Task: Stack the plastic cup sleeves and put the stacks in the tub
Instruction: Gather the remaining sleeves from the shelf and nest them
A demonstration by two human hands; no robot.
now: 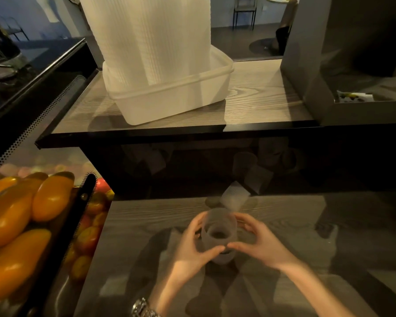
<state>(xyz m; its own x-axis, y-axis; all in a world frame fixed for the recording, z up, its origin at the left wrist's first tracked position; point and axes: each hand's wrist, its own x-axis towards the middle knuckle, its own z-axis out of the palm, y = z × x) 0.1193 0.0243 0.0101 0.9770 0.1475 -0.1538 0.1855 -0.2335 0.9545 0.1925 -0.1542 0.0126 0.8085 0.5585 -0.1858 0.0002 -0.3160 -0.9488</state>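
A wood-grain counter (146,227) runs below a raised wood-grain shelf (256,92). At left, yellow fruit (21,211) is piled behind a perforated panel (55,104), with red tomatoes (89,239) beside a black bar (78,202). A grey box (306,72) stands on the shelf's right end. A chair (245,10) stands far back.

Left hand (193,242), right hand (254,239) facing, fingers curled, thumbs nearly touching
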